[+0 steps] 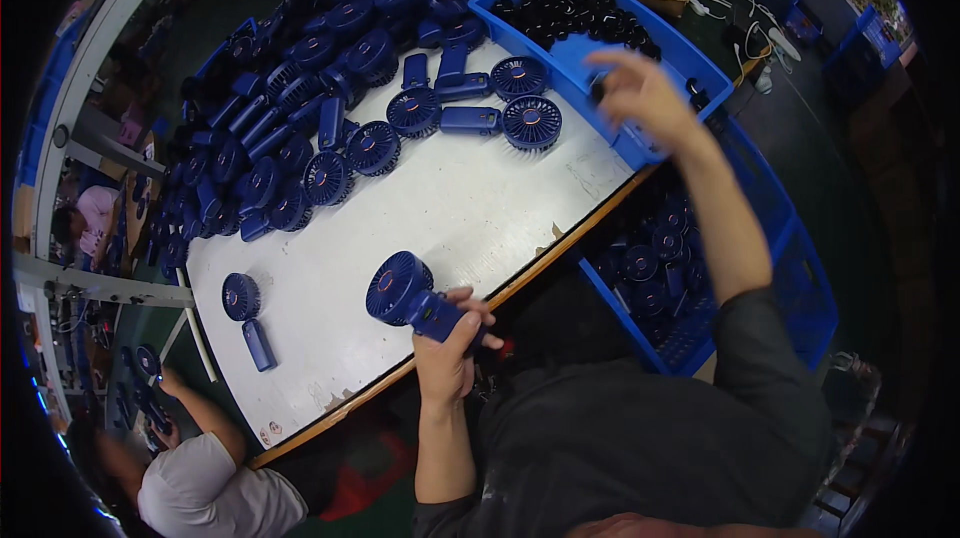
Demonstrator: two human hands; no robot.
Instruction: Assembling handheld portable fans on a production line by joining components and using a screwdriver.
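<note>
My left hand (450,348) is wrapped round the handle of a dark blue handheld fan (398,286), its round grille head tilted up over the white table. Over the near part of a blue tray (700,66), my right hand (648,103) is smeared by motion. A small black part (598,88) shows between its fingertips and appears pinched there. Many glossy black parts (585,13) of the same kind are heaped at the tray's far side.
A large pile of blue handheld fans (300,78) covers the table's far left. One separate fan (241,298) lies at left on the white table (470,208). A blue crate (640,333) with fans stands below the table edge at right. A co-worker (200,478) sits at lower left.
</note>
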